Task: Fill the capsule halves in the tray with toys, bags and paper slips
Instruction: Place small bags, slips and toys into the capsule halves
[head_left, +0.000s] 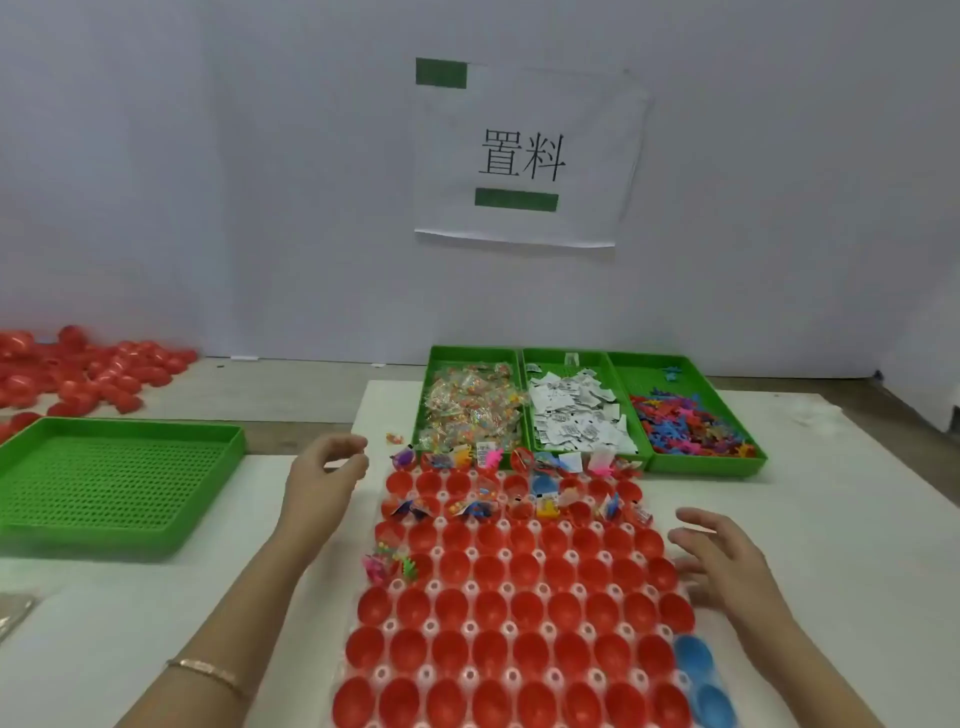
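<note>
**A:** Where is everything, and what are the hands doing?

**B:** The tray (471, 627) lies at the middle of the bench (779, 519), its far edge just beside the three green bins (523, 384) of bags (470, 405), paper slips (576, 421) and toys (685, 426); only the far rows of capsule halves (524, 608) hold anything, plus a few by the left edge. The left hand (327, 478) hovers off the tray's far left corner, fingers loosely curled, thumb and fingertips apart, nothing visible in them; the right hand (722, 556) is spread flat-fingered at the tray's right edge.

**A:** What could go wrong?

**B:** I'd guess three things. The fillings stand proud of their halves, so a wrist reaching across to the bins could sweep them out; the tray looks thin and light (clear plastic, I think), so a nudge from that right hand could shift it and spill them; and the filling is patchy, so a half could easily be skipped or get one item twice.

**A:** Anything loose already?

**B:** A small stray piece (395, 438) lies on the bench near the far left corner; too small to identify.
</note>
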